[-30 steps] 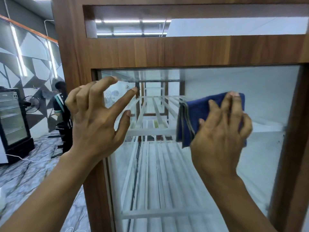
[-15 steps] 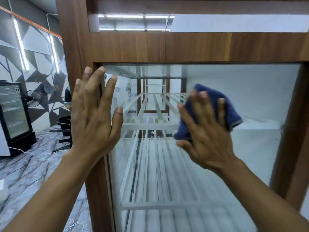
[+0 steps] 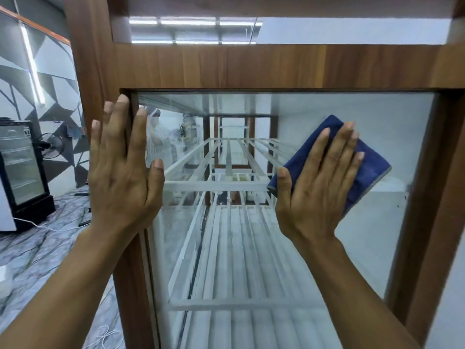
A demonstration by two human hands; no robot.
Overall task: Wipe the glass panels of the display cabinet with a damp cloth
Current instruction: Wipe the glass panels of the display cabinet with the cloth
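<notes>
Cloth (image 3: pixel 369 170) pressed to glass (image 3: pixel 364 253) under flat right hand (image 3: pixel 319 187).

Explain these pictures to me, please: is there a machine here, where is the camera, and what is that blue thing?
There is no machine here. A person works with two bare hands, and the one camera sits on their head, looking forward and down, so you see their own arms reaching out. In front stands a display cabinet with a wooden frame and a glass panel. White slatted shelves show through the glass. The right hand lies flat, fingers straight, pressing a folded blue cloth against the upper right of the glass to wipe it. The left hand holds nothing and rests flat where the frame's left post meets the glass. Off to the left stands a black glass-door fridge.
</notes>
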